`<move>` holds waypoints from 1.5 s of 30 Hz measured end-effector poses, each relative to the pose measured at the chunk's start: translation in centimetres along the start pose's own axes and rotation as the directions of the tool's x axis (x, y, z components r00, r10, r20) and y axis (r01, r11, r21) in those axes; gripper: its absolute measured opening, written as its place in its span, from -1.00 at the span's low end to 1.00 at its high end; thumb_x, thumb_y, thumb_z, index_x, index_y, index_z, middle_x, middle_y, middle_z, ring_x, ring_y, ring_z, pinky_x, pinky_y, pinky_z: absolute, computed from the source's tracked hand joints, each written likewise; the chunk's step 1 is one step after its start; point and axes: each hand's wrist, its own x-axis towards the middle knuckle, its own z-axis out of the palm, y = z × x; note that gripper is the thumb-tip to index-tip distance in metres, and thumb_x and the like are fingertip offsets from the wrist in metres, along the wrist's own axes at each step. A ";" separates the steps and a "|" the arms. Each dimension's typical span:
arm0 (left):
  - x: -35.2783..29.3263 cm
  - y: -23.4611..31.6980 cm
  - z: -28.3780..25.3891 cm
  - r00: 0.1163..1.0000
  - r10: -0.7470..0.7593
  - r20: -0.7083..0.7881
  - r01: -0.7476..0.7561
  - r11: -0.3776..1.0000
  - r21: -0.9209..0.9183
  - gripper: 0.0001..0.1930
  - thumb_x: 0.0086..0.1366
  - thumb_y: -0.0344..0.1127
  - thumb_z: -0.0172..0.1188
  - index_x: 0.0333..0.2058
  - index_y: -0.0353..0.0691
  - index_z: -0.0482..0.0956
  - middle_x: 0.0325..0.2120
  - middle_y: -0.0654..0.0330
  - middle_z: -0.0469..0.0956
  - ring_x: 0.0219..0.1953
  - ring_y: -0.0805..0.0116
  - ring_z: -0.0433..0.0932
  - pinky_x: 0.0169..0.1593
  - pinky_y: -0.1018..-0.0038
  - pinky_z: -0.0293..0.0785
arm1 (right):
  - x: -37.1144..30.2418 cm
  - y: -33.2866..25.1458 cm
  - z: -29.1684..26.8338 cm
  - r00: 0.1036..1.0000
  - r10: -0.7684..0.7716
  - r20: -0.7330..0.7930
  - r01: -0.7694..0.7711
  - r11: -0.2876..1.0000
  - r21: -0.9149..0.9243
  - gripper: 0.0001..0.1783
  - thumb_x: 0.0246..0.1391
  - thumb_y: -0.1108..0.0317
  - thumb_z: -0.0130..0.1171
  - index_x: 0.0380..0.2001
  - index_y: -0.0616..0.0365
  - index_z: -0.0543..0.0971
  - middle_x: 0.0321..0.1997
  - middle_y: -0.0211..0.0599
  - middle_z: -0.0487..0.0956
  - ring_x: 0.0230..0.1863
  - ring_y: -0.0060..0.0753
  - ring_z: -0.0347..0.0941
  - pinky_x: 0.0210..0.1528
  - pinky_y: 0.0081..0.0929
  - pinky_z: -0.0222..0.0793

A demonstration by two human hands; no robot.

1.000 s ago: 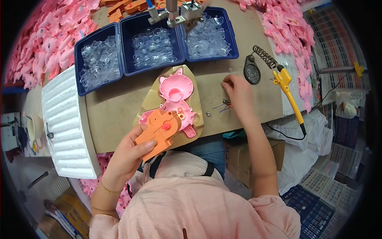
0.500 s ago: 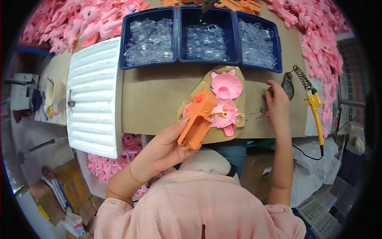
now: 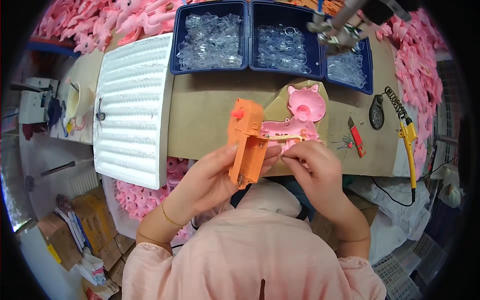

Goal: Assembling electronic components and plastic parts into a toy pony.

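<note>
Turned more upright since the earlier frame, gripped by the left hand [image 3: 209, 174] over the counter's [image 3: 215, 107] near edge, the orange battery housing [image 3: 242, 145] seems sprung but uncovered, the right hand's [image 3: 318, 166] fingertips pinched, contents unclear, the pink shell [image 3: 301, 124] open.

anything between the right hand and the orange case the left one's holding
Yes: fingers of the left hand, showing past the right side of the orange case, lie between it and the right hand.
</note>
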 end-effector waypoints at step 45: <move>0.9 0.1 0.6 0.977 -0.194 0.094 0.185 0.978 0.094 -0.54 0.35 -0.17 -0.08 0.12 -0.28 0.14 -0.05 0.13 0.39 -0.05 0.35 0.45 -0.03 0.49 0.43 | 1.8 -1.9 -2.5 0.940 -0.340 0.031 0.341 0.928 -0.151 -0.57 -0.25 0.44 0.30 -0.21 0.30 0.52 -0.32 -0.23 0.48 -0.44 -0.29 0.43 -0.50 -0.42 0.30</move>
